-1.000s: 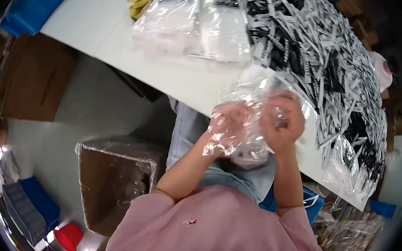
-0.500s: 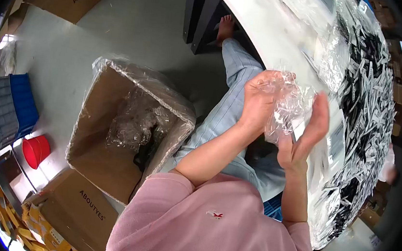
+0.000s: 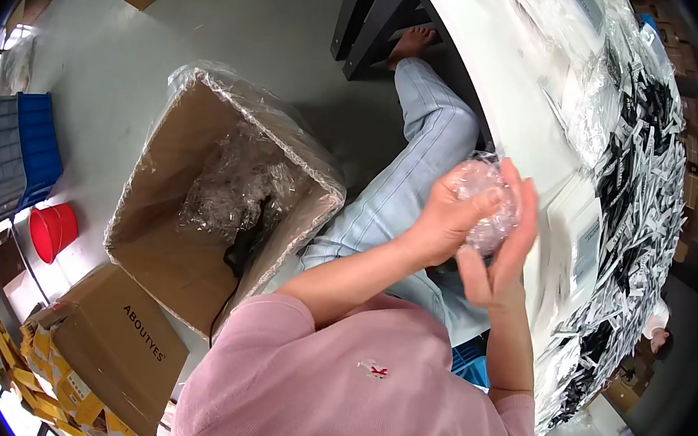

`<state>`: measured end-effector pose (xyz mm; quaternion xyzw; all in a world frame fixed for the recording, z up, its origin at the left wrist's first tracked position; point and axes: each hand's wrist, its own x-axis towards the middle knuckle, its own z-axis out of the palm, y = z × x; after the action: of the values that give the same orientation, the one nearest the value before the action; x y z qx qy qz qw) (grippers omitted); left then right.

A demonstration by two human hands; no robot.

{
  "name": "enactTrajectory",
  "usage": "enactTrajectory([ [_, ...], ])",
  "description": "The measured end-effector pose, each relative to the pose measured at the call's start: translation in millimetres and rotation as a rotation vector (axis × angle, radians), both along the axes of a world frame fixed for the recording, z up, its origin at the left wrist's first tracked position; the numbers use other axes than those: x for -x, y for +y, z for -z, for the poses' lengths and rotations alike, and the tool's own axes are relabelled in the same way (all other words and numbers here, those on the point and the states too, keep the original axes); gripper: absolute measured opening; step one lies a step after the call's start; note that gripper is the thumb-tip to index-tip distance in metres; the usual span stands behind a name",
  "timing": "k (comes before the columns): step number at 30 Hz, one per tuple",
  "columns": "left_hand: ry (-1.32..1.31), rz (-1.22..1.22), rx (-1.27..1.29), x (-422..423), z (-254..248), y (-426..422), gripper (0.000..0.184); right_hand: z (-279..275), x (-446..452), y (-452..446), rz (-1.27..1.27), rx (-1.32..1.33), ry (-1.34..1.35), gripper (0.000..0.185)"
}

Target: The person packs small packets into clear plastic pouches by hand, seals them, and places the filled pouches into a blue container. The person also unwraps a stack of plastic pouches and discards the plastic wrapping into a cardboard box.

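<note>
A crumpled wad of clear plastic wrap [image 3: 491,213] is squeezed between my two hands above my lap, beside the table edge. My left hand [image 3: 452,218] is closed on it, with the thumb pressed across its front. Cupped around the other side is my right hand [image 3: 503,262], its fingers curved along the wad and its thumb lower down. To the left, an open cardboard box [image 3: 166,284] lined with clear plastic holds more crumpled clear wrap [image 3: 229,194] and something dark.
A white table [image 3: 477,20] on my right carries clear plastic packets and a large heap of black and white strips [image 3: 624,236]. On the floor at left are a blue crate [image 3: 36,150], a red bucket [image 3: 53,232] and a carton [image 3: 115,338]. Another person's hand [image 3: 659,336] shows far right.
The plastic wrap has been squashed from a loose, spread shape into a compact wad. My right hand has closed in against it, and both hands sit slightly lower.
</note>
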<state>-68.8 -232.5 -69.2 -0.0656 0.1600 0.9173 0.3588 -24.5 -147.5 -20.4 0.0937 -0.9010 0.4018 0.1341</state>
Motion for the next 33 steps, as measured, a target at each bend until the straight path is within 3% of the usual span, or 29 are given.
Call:
enactTrajectory([
  [1, 0.018, 0.003, 0.097, 1.5, 6.2, -12.9, 0.012, -1.9, -3.5, -3.8, -0.066, 0.008, -0.066, 0.075],
  [3, 0.088, 0.056, 0.259, 4.8, 25.6, -54.4, 0.01, 2.4, -8.7, -0.7, -0.143, -0.077, -0.123, 0.074],
  [5, -0.1, -0.038, 0.381, 10.5, 49.5, -104.9, 0.009, 2.1, -18.7, 13.0, -0.09, -0.036, -0.193, 0.053],
  [6, -0.12, -0.159, 0.559, 16.0, 58.2, -130.0, 0.01, -1.5, -25.2, 21.5, -0.06, 0.002, -0.289, 0.045],
  [8, -0.306, -0.399, 0.635, 28.9, 125.6, -191.9, 0.011, 2.5, -39.6, 28.1, 0.046, 0.103, -0.276, 0.034],
  [9, -0.305, -0.669, 0.947, 32.7, 161.7, -211.0, 0.014, 2.6, -46.6, 32.4, 0.079, 0.077, -0.317, 0.032],
  [10, -0.184, -0.658, 1.261, 27.2, 204.7, -240.4, 0.026, 2.6, -52.4, 35.9, 0.11, 0.049, -0.356, 0.03],
  [11, -0.1, -0.467, 1.646, 24.6, 238.5, -262.8, 0.049, 4.0, -57.3, 37.9, 0.121, 0.046, -0.342, 0.03],
  [13, -0.134, -0.097, 2.139, 24.3, 259.7, -246.8, 0.078, 8.1, -68.1, 37.9, 0.177, 0.094, -0.393, 0.027],
  [14, -0.173, 0.168, 2.025, 28.5, 265.3, -231.0, 0.096, 9.4, -71.3, 37.4, 0.191, 0.095, -0.39, 0.027],
  [16, 0.107, 0.396, 1.554, 21.1, 320.6, -207.9, 0.099, 10.4, -74.2, 35.5, 0.21, 0.097, -0.407, 0.027],
  [18, 0.506, 0.713, 1.396, 18.1, 419.2, -197.1, 0.082, 8.6, -75.3, 33.0, 0.219, 0.077, -0.376, 0.027],
  [20, 1.322, 1.045, 1.704, 22.3, 448.4, -197.1, 0.06, 6.1, -80.6, 34.0, 0.225, 0.035, -0.364, 0.027],
  [21, 0.869, 1.2, 2.03, 30.0, 295.8, -163.6, 0.044, 4.3, -85.2, 37.2, 0.235, 0.01, -0.371, 0.027],
  [23, 1.054, 1.472, 2.074, 41.3, 292.2, -164.7, 0.036, -1.0, -93.9, 39.1, 0.291, -0.03, -0.442, 0.025],
  [24, 1.135, 1.434, 2.16, 42.3, 312.9, -174.9, 0.03, 0.2, -98.5, 41.1, 0.316, -0.073, -0.461, 0.025],
  [26, 0.939, 0.977, 2.159, 38.0, 341.8, -185.5, 0.032, 5.7, -106.8, 45.6, 0.33, -0.06, -0.42, 0.023],
  [27, 1.033, 0.97, 2.122, 52.8, 396.2, -169.8, 0.032, 6.9, -110.5, 45.7, 0.352, -0.044, -0.456, 0.023],
  [29, 2.159, 1.216, 1.75, 31.9, 483.9, -265.3, 0.037, 14.8, -116.2, 44.0, 0.38, -0.016, -0.408, 0.022],
  [30, 2.694, 1.264, 1.41, 47.6, 476.2, -232.6, 0.04, 18.6, -118.8, 43.9, 0.379, -0.027, -0.377, 0.022],
  [31, 2.46, 2.223, 0.955, 57.6, 471.8, -228.8, 0.046, 20.3, -121.4, 44.5, 0.376, -0.061, -0.349, 0.022],
  [32, 1.48, 1.812, 1.522, 48.1, 432.4, -230.5, 0.045, 19.4, -126.1, 47.1, 0.414, -0.071, -0.332, 0.022],
  [33, 0.566, 1.242, 1.668, 48.5, 399.3, -229.8, 0.044, 17.4, -130.3, 50.7, 0.42, -0.051, -0.316, 0.022],
])
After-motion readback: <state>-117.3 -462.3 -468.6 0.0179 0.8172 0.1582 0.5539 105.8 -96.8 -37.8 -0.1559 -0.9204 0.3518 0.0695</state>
